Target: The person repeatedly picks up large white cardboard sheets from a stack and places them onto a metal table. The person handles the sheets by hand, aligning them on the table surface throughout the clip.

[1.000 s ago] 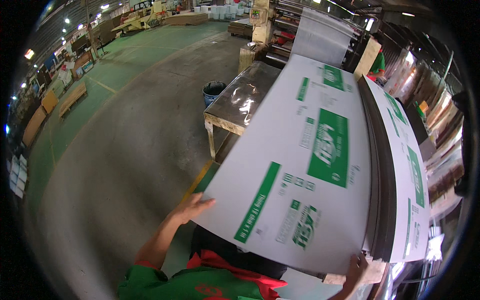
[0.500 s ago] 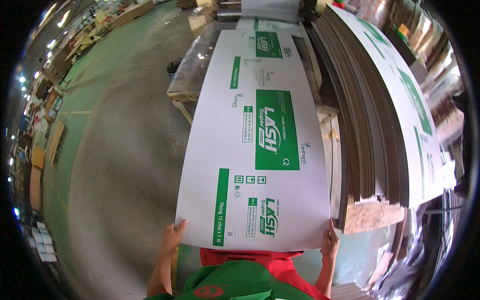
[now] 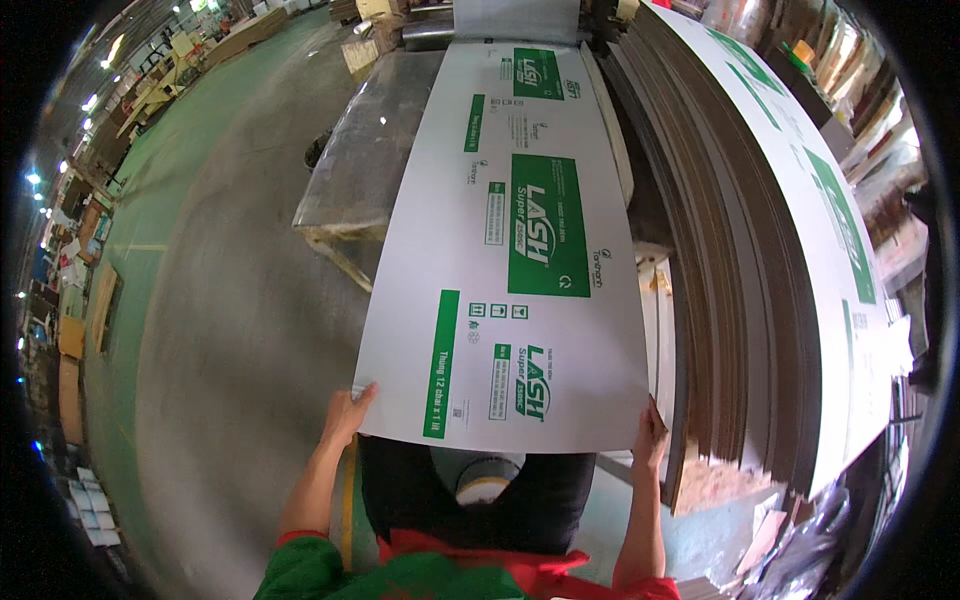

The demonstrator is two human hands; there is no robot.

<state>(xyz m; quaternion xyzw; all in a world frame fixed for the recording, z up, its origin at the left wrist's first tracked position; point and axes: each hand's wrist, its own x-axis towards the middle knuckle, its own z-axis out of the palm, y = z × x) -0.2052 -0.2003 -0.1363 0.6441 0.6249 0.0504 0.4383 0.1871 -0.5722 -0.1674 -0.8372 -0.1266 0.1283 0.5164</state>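
A long white cardboard sheet (image 3: 420,280) with green printed panels stretches away from me. My left hand (image 3: 350,411) grips its near left corner, thumb on top and the other fingers underneath. At the near right edge my right hand (image 3: 651,436) holds the same sheet, its fingers partly hidden below. The sheet's far end lies at a grey machine plate (image 3: 515,20), over a low table (image 3: 360,150) with a shiny, worn top.
A tall stack of cardboard sheets (image 3: 745,270) stands close on the right, a printed white sheet on top. A wooden pallet edge (image 3: 715,487) shows beneath it. Grey and green floor (image 3: 220,280) spreads to the left. Plastic-wrapped goods (image 3: 855,90) are at the far right.
Both hands and the sheet have moved forward, away from me, and its far end now reaches the machine plate. Another printed sheet seen beyond it before is now out of sight.
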